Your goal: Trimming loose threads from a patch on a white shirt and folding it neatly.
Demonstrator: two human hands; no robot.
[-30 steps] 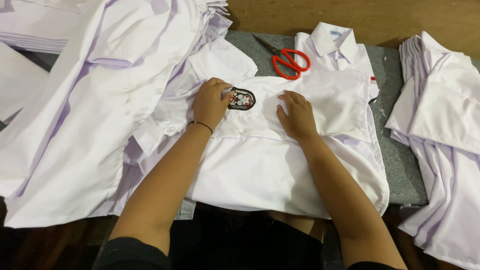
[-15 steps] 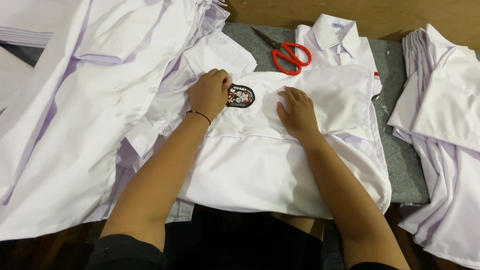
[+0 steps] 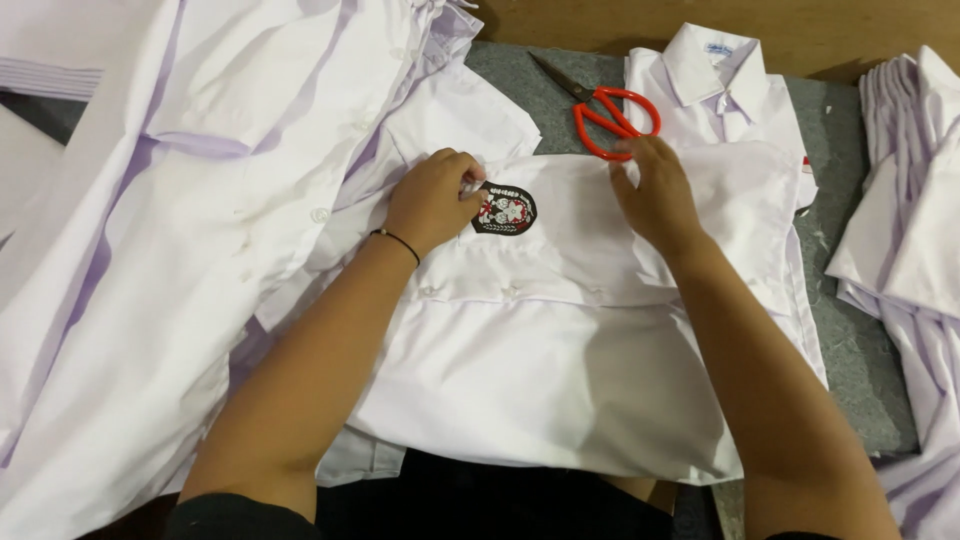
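A white shirt [image 3: 560, 370] was seen spread flat on the grey desk [image 3: 860, 340], directly in front of the person, with its upper part folded over. An embroidered badge [image 3: 504, 209] (dark-edged, with red and white detail) was observed lying on the shirt's chest area. The left hand [image 3: 432, 200] was found curled, its fingers closed together on the fabric right at the badge's left edge; a thin dark band was noted at the wrist. The right hand [image 3: 655, 192] was laid on the shirt to the right of the badge, fingers spread slightly apart and pressed flat on the cloth, nothing being gripped. Red-handled scissors [image 3: 600, 108] were recorded on the desk just beyond the right hand's fingertips; whether they were touched could not be told. A large heap of white shirts [image 3: 170, 230] was seen at the left, and a smaller stack of folded shirts [image 3: 915, 230] at the right edge.
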